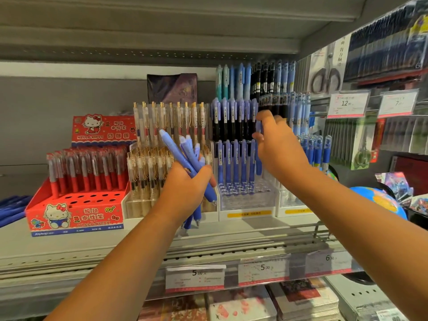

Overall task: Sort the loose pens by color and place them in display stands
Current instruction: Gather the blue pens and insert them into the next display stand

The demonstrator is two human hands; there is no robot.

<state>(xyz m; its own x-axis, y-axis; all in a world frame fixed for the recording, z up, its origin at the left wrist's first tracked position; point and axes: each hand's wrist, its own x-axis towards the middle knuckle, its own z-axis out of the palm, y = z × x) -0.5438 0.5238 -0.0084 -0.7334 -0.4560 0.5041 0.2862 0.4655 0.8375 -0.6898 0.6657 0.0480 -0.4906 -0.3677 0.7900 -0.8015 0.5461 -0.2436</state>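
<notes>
My left hand (185,184) grips a bundle of several blue pens (183,149), tips down, in front of the shelf. My right hand (278,144) pinches one blue pen (258,147) upright at the right end of the lowest row of blue pens in a clear tiered display stand (247,200). That stand holds blue pens in front, black-bodied pens with violet caps in the middle row and blue and teal pens at the back. Several front holes of the stand are bare.
A red Hello Kitty box (76,214) with red pens stands at the left, a stand of clear gold-clip pens (162,158) beside it. More blue pens (11,209) lie at the far left. Another pen stand (317,151), a globe (379,200) and hanging scissors (326,75) are on the right.
</notes>
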